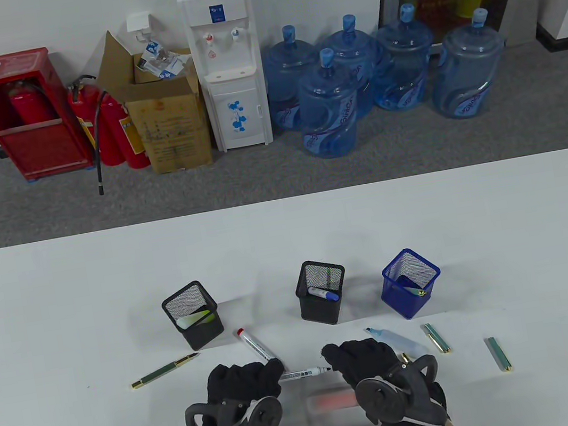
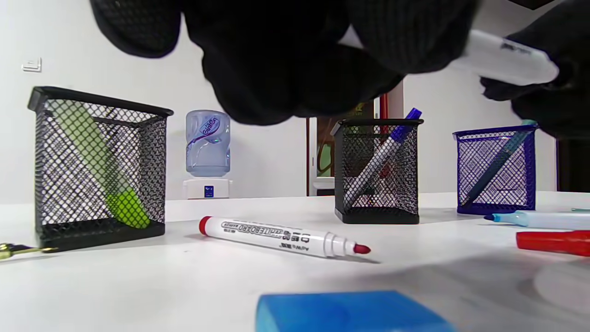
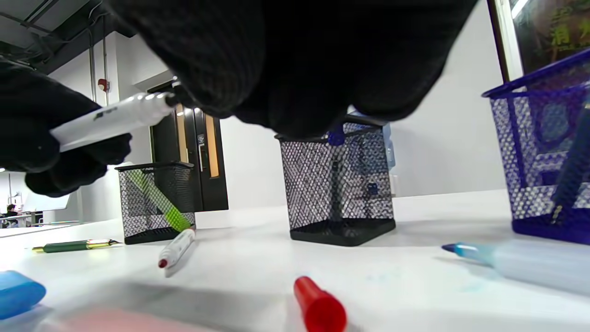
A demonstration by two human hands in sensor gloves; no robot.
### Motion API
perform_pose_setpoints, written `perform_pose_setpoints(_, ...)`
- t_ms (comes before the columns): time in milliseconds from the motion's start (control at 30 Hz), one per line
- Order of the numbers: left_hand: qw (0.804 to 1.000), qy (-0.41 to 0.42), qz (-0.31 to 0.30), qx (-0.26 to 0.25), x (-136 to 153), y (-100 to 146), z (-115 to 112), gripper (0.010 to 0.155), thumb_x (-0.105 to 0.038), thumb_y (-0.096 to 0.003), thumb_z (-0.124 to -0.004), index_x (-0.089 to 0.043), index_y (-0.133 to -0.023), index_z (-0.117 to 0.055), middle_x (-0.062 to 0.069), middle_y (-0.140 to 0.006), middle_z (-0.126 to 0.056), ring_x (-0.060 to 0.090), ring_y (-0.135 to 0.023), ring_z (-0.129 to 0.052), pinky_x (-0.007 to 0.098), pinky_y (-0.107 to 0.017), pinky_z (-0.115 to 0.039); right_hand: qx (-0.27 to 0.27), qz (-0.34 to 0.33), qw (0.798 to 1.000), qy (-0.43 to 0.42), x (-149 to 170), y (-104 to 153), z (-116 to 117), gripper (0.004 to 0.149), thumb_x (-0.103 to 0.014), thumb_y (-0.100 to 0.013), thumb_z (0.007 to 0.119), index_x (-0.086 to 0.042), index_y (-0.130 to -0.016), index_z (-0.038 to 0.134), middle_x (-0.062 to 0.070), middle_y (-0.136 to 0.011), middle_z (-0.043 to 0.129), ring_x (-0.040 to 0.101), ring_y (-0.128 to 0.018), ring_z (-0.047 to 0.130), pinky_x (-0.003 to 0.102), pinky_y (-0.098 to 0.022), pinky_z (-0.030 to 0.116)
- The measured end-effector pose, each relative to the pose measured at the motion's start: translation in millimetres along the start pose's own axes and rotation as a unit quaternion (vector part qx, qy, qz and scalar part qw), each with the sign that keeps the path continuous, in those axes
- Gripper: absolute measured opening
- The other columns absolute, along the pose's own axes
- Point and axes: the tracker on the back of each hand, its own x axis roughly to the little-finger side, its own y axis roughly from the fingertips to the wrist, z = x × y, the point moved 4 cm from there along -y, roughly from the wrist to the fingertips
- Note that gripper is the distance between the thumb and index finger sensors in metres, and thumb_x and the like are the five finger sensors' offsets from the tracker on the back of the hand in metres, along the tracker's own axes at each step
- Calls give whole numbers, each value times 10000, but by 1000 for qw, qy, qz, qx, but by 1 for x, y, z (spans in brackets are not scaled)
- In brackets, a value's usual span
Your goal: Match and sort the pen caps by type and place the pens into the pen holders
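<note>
White marker (image 1: 303, 373) held level between both hands; red marker (image 1: 255, 345) uncapped on table; green pen (image 1: 164, 371) left; three mesh holders (image 1: 193, 316) behind, each holding one pen.

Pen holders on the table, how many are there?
3, in a row: a black holder on the left, a black holder in the middle, and a blue holder on the right. None seems hidden.

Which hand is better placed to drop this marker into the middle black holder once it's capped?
Probably the left hand: it grips the white marker's barrel, while the right hand's fingers only meet its tip end. The middle black holder stands just beyond both.
</note>
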Motion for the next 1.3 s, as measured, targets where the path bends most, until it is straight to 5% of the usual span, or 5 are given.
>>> perform_pose_setpoints(400, 1000, 9, -12, 4, -12, -1, -3, 504, -421, -387, -751, -402, -887, -808, -59, -777, -993, 217, -586, -1033, 586, -665, -717, 16, -12, 1000, -9, -6, 1, -2, 520, -314, -359, 825, -281, -878, 825, -22, -770, 984, 156, -602, 1053, 419, -526, 947)
perform_pose_setpoints(800, 995, -18, -76, -55, -15, 7, 20, 487, -369, -367, -808, -330, -848, -870, -43, -708, -1062, 223, -503, -1079, 571, -642, -767, 23, -28, 997, -67, -21, -2, -13, 513, -266, -368, 771, -221, -875, 830, 14, -735, 1033, 163, -531, 1077, 376, -434, 993)
perform_pose_setpoints(1033, 996, -8, -74, -54, -14, 6, 17, 475, -367, -365, -816, -346, -836, -877, -48, -718, -1052, 231, -520, -1068, 571, -654, -750, -41, -1, 989, -144, -10, -5, -3, 519, -300, -385, 757, -200, -891, 812, 9, -722, 1026, 136, -507, 1063, 363, -436, 980)
perform_pose_setpoints(1233, 997, -28, -65, -36, -14, 6, 10, 520, -416, -375, -769, -373, -890, -820, -65, -793, -1013, 211, -611, -1057, 570, -671, -736, -32, 16, 988, -150, 3, -3, 0, 537, -368, -380, 780, -235, -899, 799, -31, -732, 1006, 130, -536, 1051, 369, -471, 958)
perform_pose_setpoints(1300, 999, -28, -40, -18, -6, 5, 7, 641, -449, -377, -737, -357, -1007, -665, -30, -936, -916, 244, -744, -996, 587, -697, -695, -11, 19, 990, -142, 5, -3, -7, 538, -388, -370, 792, -237, -886, 805, -31, -720, 1001, 133, -528, 1043, 376, -475, 947)
